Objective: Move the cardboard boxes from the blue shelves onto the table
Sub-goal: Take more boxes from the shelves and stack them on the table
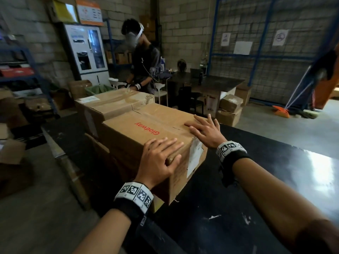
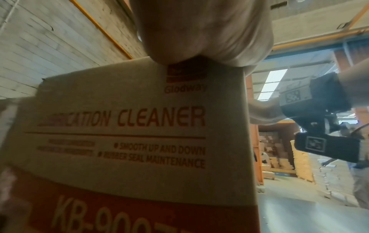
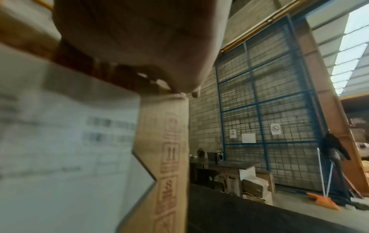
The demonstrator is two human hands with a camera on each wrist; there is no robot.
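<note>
A brown cardboard box printed "Glodway" in red stands on the black table. My left hand lies flat over its near top corner, fingers straight. My right hand rests flat on the box's top near its right edge, fingers spread. In the left wrist view the box's side reads "CLEANER", under my palm. The right wrist view shows a white shipping label on the box's end and my palm above it. A second taped box stands just behind the first.
A person in a headset stands behind the boxes, hands on the far box. Blue shelves stand at the left, a blue mesh rack at the back right. More boxes sit on the floor beside a desk. An orange broom leans at the right.
</note>
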